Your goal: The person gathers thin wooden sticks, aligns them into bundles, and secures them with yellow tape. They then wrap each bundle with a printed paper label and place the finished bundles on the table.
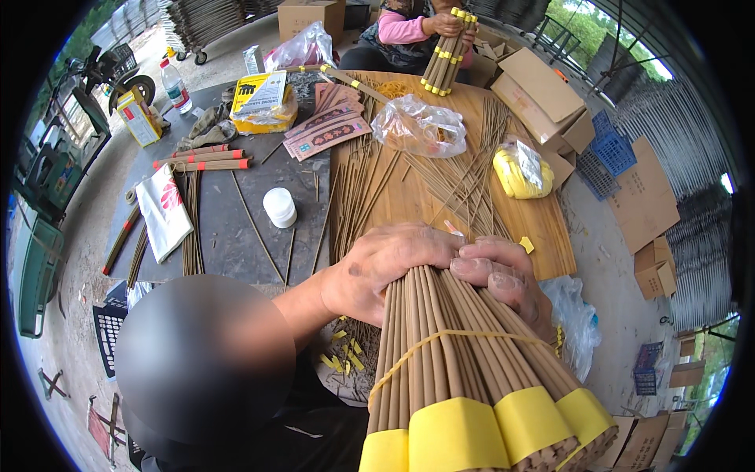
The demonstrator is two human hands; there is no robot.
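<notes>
Workshop table (543,224) is stretching across the middle of the frame, dark grey on the left and wood on the right, with loose brown sticks (494,130) lying all over it. Closest up, a fat bundle of brown sticks (440,354) is filling the bottom right, with yellow paper wraps (460,435) circling the near ends and a thin yellow band (448,333) running around the lot. Both hands are closing over its far end: the left hand (397,256) is lying across the tops with fingers bent down, and the right hand (507,279) is curling its fingers over the right side.

Containers, going back: a clear bag (572,318) is slumping right of that hand, contents hard to make out. A white tub (280,208) is standing left of centre; can't tell what it's holding. Over on the right, a clear packet (519,175) is showing something yellow inside, while a crumpled see-through bag (421,126) is sitting upper centre. A yellow box (263,93) and a clear bottle (175,86) are standing upper left. Blue crates (612,149) are resting at right beside an open-flapped carton (543,86). Farthest off, top centre, a pink-sleeved co-worker (401,29) is gripping yellow-banded sticks (448,59).
</notes>
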